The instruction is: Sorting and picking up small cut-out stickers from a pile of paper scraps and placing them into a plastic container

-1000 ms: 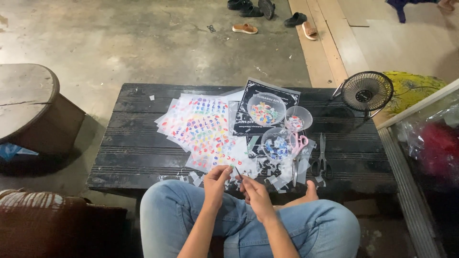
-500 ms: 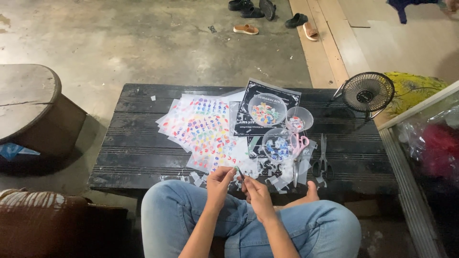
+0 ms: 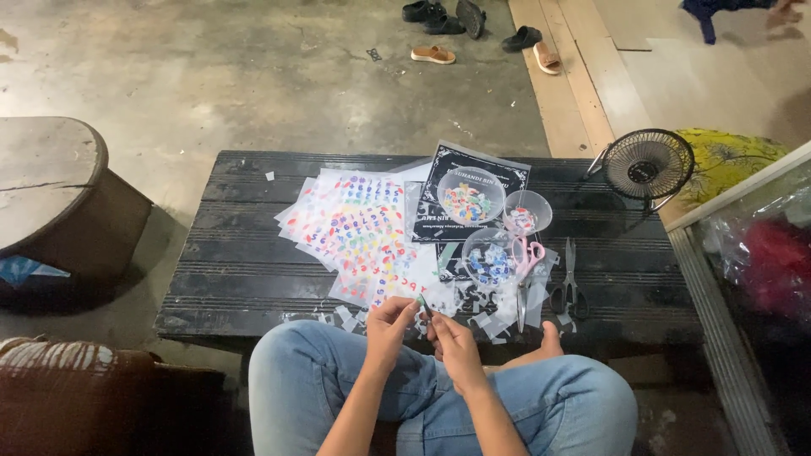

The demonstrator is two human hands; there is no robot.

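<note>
While both hands' fingers pinch small sticker (image 3: 420,301), black slatted bench (image 3: 228,253) sits on concrete floor (image 3: 211,76).

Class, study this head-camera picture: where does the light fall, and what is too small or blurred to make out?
Head view: the concrete floor is evenly lit, corners dim; the sticker sheets are sharp; the tiny piece between left hand and right hand is too small to identify.

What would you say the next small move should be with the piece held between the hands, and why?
Probably drop the small piece into the nearest bowl. The left hand and right hand pinch it together at the table edge, off the sticker sheets, and the bowls already hold similar coloured bits.
</note>
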